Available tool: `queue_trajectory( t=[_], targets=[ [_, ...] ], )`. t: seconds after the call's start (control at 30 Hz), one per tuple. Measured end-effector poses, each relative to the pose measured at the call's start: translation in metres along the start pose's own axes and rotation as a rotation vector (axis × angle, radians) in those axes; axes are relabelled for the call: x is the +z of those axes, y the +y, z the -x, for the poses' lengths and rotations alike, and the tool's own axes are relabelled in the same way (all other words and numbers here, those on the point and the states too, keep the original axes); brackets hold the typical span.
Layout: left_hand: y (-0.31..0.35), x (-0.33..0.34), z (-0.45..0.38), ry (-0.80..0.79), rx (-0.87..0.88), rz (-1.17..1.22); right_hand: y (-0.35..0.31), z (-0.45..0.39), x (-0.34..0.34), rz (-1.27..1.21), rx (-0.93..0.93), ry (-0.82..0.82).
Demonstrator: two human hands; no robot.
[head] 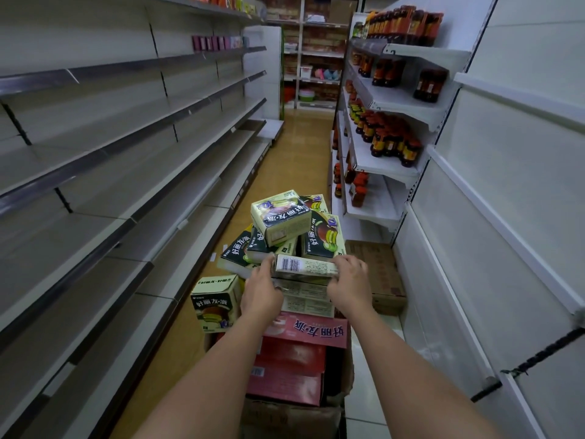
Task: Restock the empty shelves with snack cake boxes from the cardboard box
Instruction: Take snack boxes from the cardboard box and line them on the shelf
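A pile of green and yellow snack cake boxes rises in the aisle ahead of me, above pink and red snack boxes packed in an open cardboard box. My left hand and my right hand grip the two ends of one pale snack cake box, its barcode side facing me. Another green box stands upright at the pile's left. Grey shelves on the left run bare along the aisle.
White shelves on the right carry dark sauce bottles. A shut carton lies on the floor beside the pile. The tan aisle floor leads to stocked racks at the back. Purple boxes stand on an upper left shelf.
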State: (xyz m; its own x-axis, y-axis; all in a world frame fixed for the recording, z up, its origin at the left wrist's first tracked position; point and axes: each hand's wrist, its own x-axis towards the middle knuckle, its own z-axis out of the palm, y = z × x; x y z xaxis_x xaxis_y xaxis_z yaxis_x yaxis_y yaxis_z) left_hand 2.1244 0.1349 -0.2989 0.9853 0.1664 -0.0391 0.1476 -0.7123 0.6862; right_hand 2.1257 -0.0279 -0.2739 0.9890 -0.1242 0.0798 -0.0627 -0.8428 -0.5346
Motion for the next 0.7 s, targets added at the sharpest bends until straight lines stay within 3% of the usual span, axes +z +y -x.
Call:
queue_trajectory(
  t=[0.23,0.5,0.7],
  targets=[
    [0.013,-0.015,0.015,0.077,-0.038,0.053,-0.012,0.002,-0.025,-0.114,-0.031,-0.062],
    [0.001,-0.034,0.032,0.115,-0.052,0.238,-0.021,0.013,-0.028,-0.487,0.026,-0.220],
    [-0.022,-0.051,0.053,0.181,-0.153,0.168,-0.028,0.021,-0.019,-0.563,0.003,-0.388]
  ],
)
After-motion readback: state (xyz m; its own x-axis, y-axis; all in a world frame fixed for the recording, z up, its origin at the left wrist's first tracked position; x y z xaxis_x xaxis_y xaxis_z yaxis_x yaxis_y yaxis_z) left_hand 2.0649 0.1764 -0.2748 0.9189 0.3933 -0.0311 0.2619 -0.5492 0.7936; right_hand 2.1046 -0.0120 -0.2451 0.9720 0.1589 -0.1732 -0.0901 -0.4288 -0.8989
